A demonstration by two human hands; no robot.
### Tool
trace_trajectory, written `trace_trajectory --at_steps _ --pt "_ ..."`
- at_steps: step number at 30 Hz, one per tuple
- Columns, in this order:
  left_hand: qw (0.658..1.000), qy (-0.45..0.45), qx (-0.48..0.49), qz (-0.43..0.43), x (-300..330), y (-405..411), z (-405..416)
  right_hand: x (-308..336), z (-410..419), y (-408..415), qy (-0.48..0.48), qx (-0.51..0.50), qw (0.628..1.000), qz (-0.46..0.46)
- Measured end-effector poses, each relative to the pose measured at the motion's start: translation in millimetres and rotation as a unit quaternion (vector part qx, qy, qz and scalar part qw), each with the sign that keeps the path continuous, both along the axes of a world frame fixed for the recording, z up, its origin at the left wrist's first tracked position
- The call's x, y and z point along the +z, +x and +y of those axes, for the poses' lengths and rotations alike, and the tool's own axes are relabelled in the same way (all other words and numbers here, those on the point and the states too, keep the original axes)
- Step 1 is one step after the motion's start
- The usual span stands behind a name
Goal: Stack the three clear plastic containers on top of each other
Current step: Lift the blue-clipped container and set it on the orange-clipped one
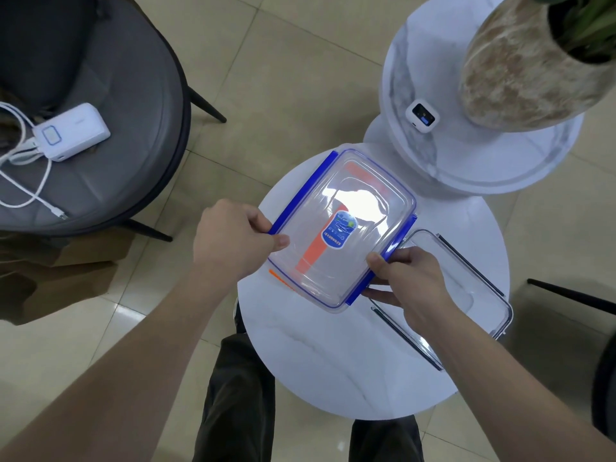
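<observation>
A clear plastic container with blue latches (343,228) and a blue label on its lid is held over the round white table (333,361). My left hand (233,238) grips its left blue latch side. My right hand (406,281) grips its right latch near the front corner. An orange-trimmed edge (281,280) shows under it, so it seems to rest on another container, mostly hidden. To the right lies a clear container with dark latches (466,295) on the table, partly under my right hand.
A second, higher round marble table (416,78) at the back right carries a stone plant pot (520,68) and a small white device (421,115). A grey chair (116,145) on the left holds a white power bank (71,131) with cables. Tiled floor surrounds the tables.
</observation>
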State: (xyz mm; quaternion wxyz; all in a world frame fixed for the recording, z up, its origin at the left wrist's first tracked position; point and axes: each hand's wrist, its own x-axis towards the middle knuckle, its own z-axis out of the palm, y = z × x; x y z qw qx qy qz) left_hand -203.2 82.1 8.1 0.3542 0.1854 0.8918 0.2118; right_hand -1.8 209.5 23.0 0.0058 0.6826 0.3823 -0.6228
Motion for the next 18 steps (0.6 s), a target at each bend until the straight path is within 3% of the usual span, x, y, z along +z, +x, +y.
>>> trace_trajectory --at_steps 4,9,13,18 --pt "0.998 0.038 0.041 -0.039 -2 3 -6 -5 0 8 0.000 0.000 1.000 0.013" --pt "0.967 0.111 0.158 -0.164 -11 3 -17 -16 13 22 -0.025 0.022 0.997 0.068" --pt "0.955 0.146 0.186 -0.177 -19 15 -30 -22 23 28 -0.032 0.061 0.991 0.114" --pt "0.889 0.183 0.331 -0.258 -30 28 -48 -28 33 38 -0.056 0.044 0.982 0.173"
